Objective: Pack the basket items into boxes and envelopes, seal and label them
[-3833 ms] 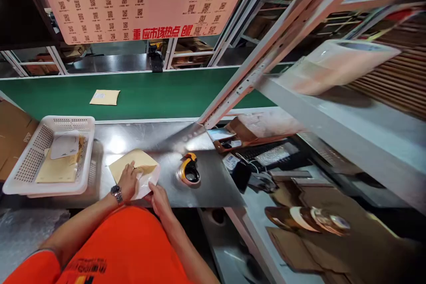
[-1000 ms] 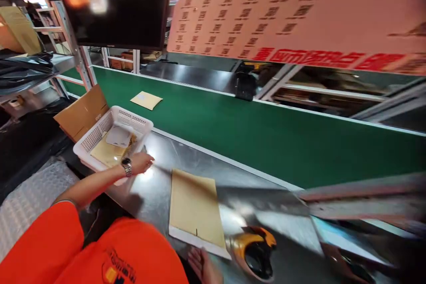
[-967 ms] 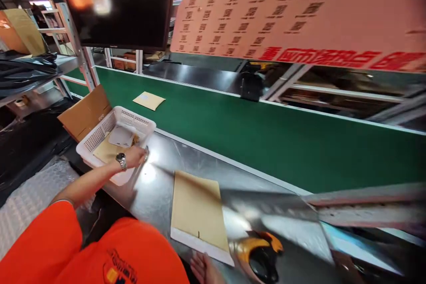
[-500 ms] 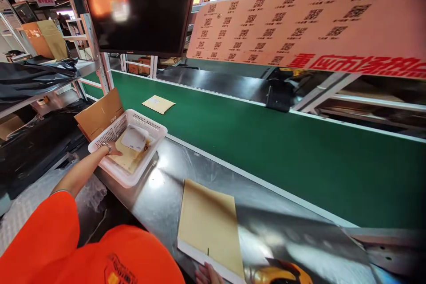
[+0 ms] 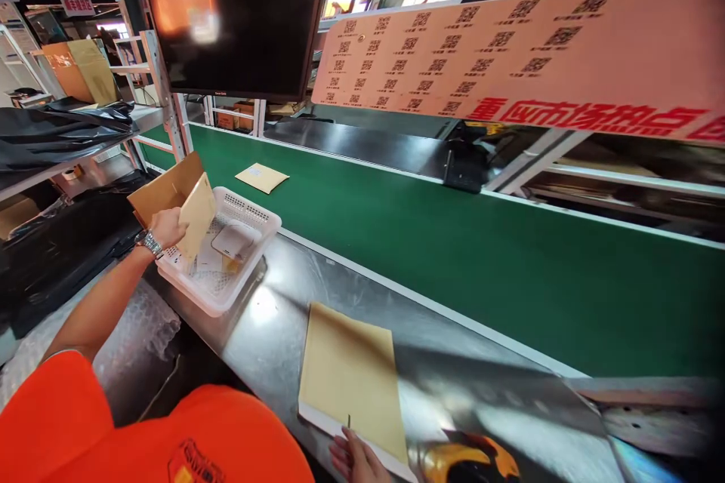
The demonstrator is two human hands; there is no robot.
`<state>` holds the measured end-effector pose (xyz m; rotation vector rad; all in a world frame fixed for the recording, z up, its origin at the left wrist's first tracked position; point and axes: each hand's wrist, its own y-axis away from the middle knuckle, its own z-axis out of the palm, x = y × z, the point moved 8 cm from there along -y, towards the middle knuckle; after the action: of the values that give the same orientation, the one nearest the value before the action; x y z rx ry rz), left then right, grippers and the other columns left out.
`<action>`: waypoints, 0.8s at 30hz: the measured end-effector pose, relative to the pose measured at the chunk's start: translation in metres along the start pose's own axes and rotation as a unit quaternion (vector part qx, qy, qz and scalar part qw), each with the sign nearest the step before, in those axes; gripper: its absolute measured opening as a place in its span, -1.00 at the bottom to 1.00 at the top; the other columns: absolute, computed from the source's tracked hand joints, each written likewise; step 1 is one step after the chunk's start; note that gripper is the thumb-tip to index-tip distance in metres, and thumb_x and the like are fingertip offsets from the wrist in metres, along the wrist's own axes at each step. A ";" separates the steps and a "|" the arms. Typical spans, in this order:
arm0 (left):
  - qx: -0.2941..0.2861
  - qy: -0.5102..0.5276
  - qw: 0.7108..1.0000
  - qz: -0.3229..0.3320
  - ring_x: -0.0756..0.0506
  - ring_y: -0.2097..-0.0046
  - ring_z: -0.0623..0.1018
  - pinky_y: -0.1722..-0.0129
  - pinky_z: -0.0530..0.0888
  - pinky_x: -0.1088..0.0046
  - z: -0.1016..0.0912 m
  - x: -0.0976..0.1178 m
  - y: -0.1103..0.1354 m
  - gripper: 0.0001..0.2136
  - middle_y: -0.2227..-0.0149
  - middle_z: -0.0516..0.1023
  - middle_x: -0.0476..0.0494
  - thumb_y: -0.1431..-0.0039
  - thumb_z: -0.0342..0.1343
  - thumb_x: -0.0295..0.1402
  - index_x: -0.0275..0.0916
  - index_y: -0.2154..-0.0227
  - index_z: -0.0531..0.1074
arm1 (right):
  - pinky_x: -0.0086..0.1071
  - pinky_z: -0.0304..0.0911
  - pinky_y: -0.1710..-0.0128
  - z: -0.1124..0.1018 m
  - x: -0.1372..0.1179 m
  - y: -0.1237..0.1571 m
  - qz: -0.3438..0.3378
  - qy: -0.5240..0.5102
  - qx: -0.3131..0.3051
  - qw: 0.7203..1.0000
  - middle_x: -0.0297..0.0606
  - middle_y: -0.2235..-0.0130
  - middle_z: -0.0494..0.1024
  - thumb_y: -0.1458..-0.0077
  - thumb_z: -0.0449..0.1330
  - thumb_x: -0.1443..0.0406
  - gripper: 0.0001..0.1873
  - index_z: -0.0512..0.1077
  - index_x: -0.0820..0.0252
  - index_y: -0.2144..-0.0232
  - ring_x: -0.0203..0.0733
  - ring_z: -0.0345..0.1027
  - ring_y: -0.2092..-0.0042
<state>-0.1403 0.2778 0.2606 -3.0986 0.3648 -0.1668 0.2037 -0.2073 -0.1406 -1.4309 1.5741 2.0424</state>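
Observation:
My left hand (image 5: 168, 229), with a metal watch at the wrist, grips a beige kraft envelope (image 5: 198, 217) by its edge. The envelope is tilted up over the left side of a white plastic basket (image 5: 211, 303). Inside the basket lies a white, flat item with rounded corners (image 5: 234, 240). A larger kraft envelope (image 5: 352, 373) rests on the metal table, its white flap strip toward me. At that strip is my right hand (image 5: 359, 459), its fingers stretched out and loosely bent, touching the strip near a small dark mark.
Behind the metal table (image 5: 272, 347) runs a green conveyor belt (image 5: 396, 219) carrying another kraft envelope (image 5: 262, 177). A cardboard piece (image 5: 170, 185) stands behind the basket. A yellow-and-black tool (image 5: 473, 460) lies at the front right. Bubble wrap (image 5: 141, 332) is at the left.
My left hand has taken hold of the kraft envelope and lifted it up and leftward from the basket's bottom. My right hand has moved slightly up onto the larger envelope's white strip.

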 end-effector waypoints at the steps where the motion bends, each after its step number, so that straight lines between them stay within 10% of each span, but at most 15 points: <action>1: 0.024 0.025 0.999 0.008 -0.30 -0.11 0.70 -0.21 0.56 0.19 -0.003 0.004 0.010 -0.69 0.00 0.74 -0.39 -0.52 0.15 -0.27 -0.42 -0.07 0.62 | 0.15 0.72 0.14 0.006 -0.008 0.003 -0.006 -0.003 -0.005 1.000 0.08 0.30 0.75 0.48 0.55 -0.28 -0.35 0.66 -0.01 0.44 0.31 0.73 0.26; 5: 0.091 0.319 0.936 0.113 -0.28 -0.04 0.73 -0.15 0.64 0.08 0.028 0.063 0.065 -0.68 -0.02 0.75 -0.35 -0.50 0.19 -0.15 -0.30 -0.07 0.59 | 0.11 0.69 0.16 0.056 -0.057 0.044 -0.066 -0.033 -0.096 0.993 0.02 0.26 0.77 0.34 0.59 -0.34 -0.27 0.75 0.06 0.32 0.22 0.71 0.25; 10: -0.145 0.568 0.779 0.221 -0.30 -0.23 0.70 -0.27 0.64 0.04 0.168 0.198 0.173 -0.53 -0.23 0.70 -0.36 -0.53 0.13 0.02 -0.19 -0.26 0.49 | -0.05 0.66 0.00 0.105 -0.104 0.097 -0.135 -0.249 -0.178 0.943 -0.05 -0.23 0.73 0.08 0.59 -0.26 -0.15 0.67 -0.01 -0.15 0.16 0.65 -0.18; 15: -0.354 0.394 0.745 0.406 -0.28 -0.18 0.69 -0.27 0.63 0.05 0.288 0.281 0.250 -0.58 -0.15 0.70 -0.34 -0.55 0.05 -0.05 -0.22 -0.21 0.52 | -0.24 0.61 0.08 0.011 -0.041 0.085 -0.133 -0.366 0.099 0.916 -0.17 -0.11 0.77 0.17 0.65 -0.10 -0.07 0.57 -0.01 -0.24 -0.05 0.64 0.00; 20: -0.300 0.145 0.784 0.523 -0.39 -0.52 0.40 -0.52 0.39 -0.05 0.356 0.306 0.255 -0.49 -0.48 0.42 -0.53 -0.42 0.18 -0.31 -0.34 -0.37 0.46 | -0.14 0.62 0.07 -0.078 0.065 0.104 -0.081 -0.310 0.215 0.923 -0.21 0.02 0.77 0.36 0.68 -0.06 -0.08 0.61 -0.02 -0.11 0.02 0.66 0.05; 24: -0.297 -0.051 0.787 0.539 -0.58 -0.64 0.11 -0.57 0.25 -0.14 0.399 0.325 0.264 -0.23 -0.66 0.06 -0.59 -0.31 0.26 -0.36 -0.43 -0.55 0.26 | -0.12 0.61 0.08 -0.091 0.110 0.126 -0.034 -0.290 0.228 0.929 -0.26 0.15 0.77 0.45 0.72 -0.06 -0.17 0.64 -0.03 0.06 0.10 0.68 0.06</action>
<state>0.1560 -0.0532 -0.1099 -2.7284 2.4238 0.1806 0.1171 -0.3774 -0.1418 -0.6266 1.5519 1.6774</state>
